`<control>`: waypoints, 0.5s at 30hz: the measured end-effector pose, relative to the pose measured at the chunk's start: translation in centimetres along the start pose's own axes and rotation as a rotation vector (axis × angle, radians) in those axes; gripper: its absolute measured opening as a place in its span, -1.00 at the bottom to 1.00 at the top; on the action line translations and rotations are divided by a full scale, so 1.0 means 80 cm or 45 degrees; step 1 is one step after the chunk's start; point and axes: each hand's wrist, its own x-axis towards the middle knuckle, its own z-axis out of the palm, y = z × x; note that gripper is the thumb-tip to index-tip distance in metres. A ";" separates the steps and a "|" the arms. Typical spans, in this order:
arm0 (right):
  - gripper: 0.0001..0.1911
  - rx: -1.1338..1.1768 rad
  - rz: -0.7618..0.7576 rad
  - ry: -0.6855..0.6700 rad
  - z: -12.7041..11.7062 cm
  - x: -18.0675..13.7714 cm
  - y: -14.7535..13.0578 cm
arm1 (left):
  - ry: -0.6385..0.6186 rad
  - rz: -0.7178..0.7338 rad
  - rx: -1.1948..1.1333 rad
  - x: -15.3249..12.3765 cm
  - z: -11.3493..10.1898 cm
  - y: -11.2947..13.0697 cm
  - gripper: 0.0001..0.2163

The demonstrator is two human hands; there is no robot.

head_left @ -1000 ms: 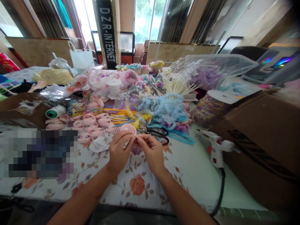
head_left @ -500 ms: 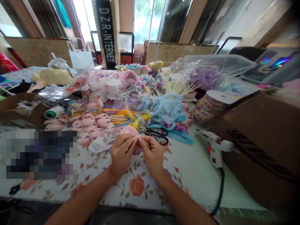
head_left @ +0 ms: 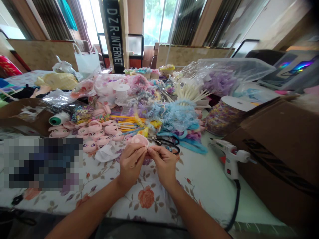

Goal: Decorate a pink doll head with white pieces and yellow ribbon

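Pinching pink doll-head piece (head_left: pixel 139 140) w/ left hand (head_left: pixel 131 162), right hand (head_left: pixel 164 162) fingertips closed at its edge, above floral cloth (head_left: pixel 147 196).

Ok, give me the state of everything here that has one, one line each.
Left hand: pinching the pink round piece.
Right hand: fingertips pinched at that piece's lower edge.
Pink round piece: held off the table, between both hands.
Scissors: lying flat, blades shut.
Glue gun: resting on the table, corded, untouched.
Doll faces: laid face up in rows.
Green spool: on its side.
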 end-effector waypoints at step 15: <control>-0.81 0.014 0.055 -0.050 0.003 0.002 0.001 | 0.048 -0.065 0.008 0.007 0.000 -0.004 -0.87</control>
